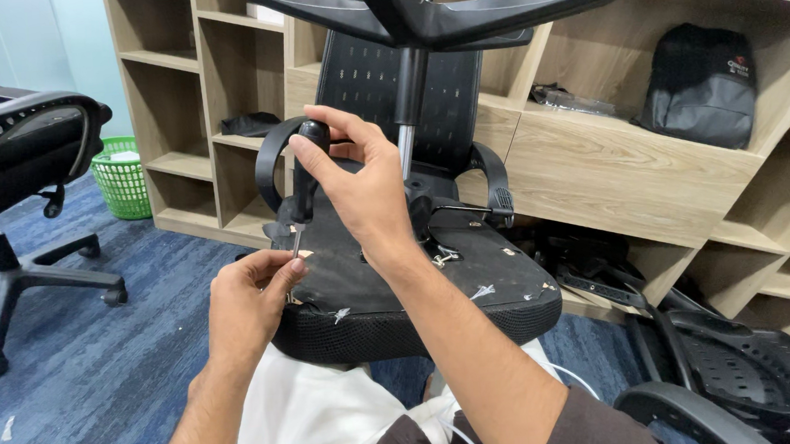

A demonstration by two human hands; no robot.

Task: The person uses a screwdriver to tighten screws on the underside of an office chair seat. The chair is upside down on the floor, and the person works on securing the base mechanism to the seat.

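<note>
Head view looks down on an upturned office chair (418,285) resting across the person's lap, its black underside facing up and its star base (436,10) high at the top edge. A steel gas column (408,110) runs from that base down to the seat mechanism. Behind it stands a wide set of wooden shelves (595,171), with a black backpack (702,85) in one compartment on the right and a dark folded item on a lower shelf to the left. Blue carpet (99,363) covers the floor. A second office chair (12,184) stands upright at the left, and a green basket (121,176) sits near the shelf foot beyond it. Loose black chair parts (729,365) lie on the floor at lower right.

On the upturned seat, a curved armrest (270,161) loops up at the left, just behind the tool.

The right hand (360,187) is raised above the seat, fingers wrapped around the black handle of a screwdriver (304,177), which stands nearly upright with its tip down at the seat's left edge. The left hand (248,302) sits just below, thumb and forefinger pinched together at the tip of the shaft; whatever small piece they may be gripping there is too small to make out. Several pale staples or clips dot the seat underside near both hands.
</note>
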